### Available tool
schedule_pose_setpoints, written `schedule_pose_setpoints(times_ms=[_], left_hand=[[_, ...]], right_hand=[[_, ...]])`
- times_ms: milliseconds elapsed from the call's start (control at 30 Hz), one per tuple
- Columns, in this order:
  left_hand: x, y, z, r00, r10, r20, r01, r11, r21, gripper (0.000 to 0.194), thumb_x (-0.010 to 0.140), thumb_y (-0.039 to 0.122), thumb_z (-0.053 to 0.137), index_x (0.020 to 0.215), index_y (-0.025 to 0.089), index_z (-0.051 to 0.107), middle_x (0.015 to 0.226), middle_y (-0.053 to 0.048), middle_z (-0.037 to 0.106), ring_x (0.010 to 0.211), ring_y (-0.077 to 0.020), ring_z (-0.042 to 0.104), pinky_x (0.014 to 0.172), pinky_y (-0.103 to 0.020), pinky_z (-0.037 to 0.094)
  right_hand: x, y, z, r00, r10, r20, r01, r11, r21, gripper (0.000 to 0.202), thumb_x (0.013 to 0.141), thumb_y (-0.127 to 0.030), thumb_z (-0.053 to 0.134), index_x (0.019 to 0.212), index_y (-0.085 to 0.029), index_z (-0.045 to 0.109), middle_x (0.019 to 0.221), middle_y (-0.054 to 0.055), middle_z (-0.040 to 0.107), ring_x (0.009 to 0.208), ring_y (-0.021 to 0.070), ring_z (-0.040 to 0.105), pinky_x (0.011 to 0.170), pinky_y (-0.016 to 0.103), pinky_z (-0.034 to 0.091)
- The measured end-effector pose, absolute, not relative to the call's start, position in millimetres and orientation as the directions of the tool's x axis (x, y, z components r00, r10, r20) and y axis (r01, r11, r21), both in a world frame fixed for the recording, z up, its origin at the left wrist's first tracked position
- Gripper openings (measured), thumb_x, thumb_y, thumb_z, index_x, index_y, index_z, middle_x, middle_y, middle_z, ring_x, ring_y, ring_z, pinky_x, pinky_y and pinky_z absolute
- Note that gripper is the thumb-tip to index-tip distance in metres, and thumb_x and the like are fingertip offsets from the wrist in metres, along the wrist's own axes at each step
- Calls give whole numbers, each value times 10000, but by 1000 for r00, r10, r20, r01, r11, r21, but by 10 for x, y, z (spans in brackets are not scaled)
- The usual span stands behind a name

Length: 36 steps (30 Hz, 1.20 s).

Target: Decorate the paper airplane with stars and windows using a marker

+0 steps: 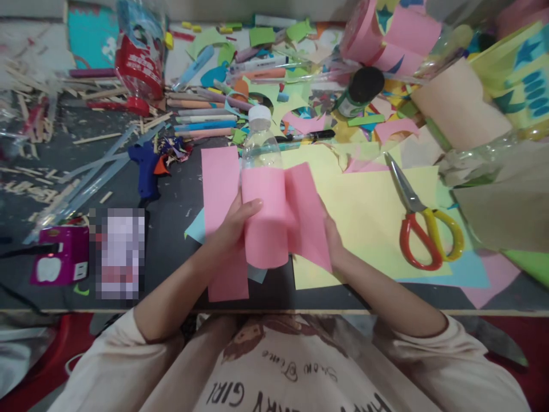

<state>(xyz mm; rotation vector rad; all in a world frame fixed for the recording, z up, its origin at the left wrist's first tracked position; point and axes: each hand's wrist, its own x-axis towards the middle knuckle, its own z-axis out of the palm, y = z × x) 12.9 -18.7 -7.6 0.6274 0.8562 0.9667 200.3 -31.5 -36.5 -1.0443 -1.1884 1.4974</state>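
A clear plastic bottle (261,143) with a white cap stands out from the pink paper (266,229) that wraps around its lower part. My left hand (240,217) is closed around the wrapped bottle, thumb pressed on the paper at the front. On the other side, my right hand (334,237) is at the paper's loose right end, which flares away from the bottle; its fingers are hidden behind the sheet. Another pink strip (225,269) extends under my left forearm. Yellow paper (360,212) lies beneath and to the right of my right hand.
Scissors (414,212) with red and yellow handles lie on the yellow paper. To the left are a blue glue gun (146,169), glue sticks, a purple box (60,254) and a blurred-out rectangular object (120,254). Pens, paper scraps, a red-labelled bottle (139,63) and a dark-lidded jar (360,91) crowd the back.
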Motion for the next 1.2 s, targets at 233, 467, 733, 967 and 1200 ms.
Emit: schedule_pose_setpoints(times_ms=[233, 467, 733, 967, 1200], left_hand=[[155, -189, -32, 327, 894, -305, -424, 427, 798, 428, 906, 411, 727, 1292, 253, 630, 1074, -27, 746, 1049, -249, 694, 853, -303, 545], [218, -130, -108, 340, 891, -300, -357, 417, 836, 622, 778, 437, 810, 1316, 204, 601, 1260, -96, 694, 1207, -326, 636, 915, -354, 553], [260, -153, -73, 299, 889, -346, -302, 432, 850, 603, 745, 474, 825, 1251, 201, 642, 1167, -87, 710, 1148, -342, 642, 817, -353, 551], [238, -190, -90, 274, 891, -363, -262, 432, 863, 372, 849, 438, 711, 1147, 222, 660, 1075, -62, 724, 1103, -319, 663, 822, -365, 561], [255, -170, -57, 236, 921, -309, -112, 342, 933, 537, 824, 518, 685, 1242, 195, 590, 1292, -103, 661, 1247, -338, 609, 993, -432, 546]], right_hand=[[1977, -393, -368, -440, 838, 323, 226, 452, -863, 853, 928, -836, 261, 1657, -448, 48, 1782, -10, 66, 1630, 363, 151, 1282, 642, 255], [1951, -436, -339, -410, 846, 341, 298, 478, -827, 744, 1032, -641, 331, 1650, -459, -40, 1777, -43, -121, 1649, 325, 12, 1275, 647, 268], [1926, -495, -297, -435, 849, 299, 348, 465, -814, 866, 1024, -582, 444, 1633, -442, -156, 1720, -74, -312, 1608, 329, -197, 1259, 705, 234], [1924, -514, -317, -448, 853, 268, 320, 434, -842, 909, 1012, -565, 490, 1623, -459, -175, 1704, -73, -351, 1589, 355, -244, 1257, 738, 184], [1929, -515, -289, -466, 851, 243, 343, 427, -837, 965, 995, -558, 526, 1601, -484, -221, 1711, -55, -347, 1615, 411, -145, 1246, 747, 211]])
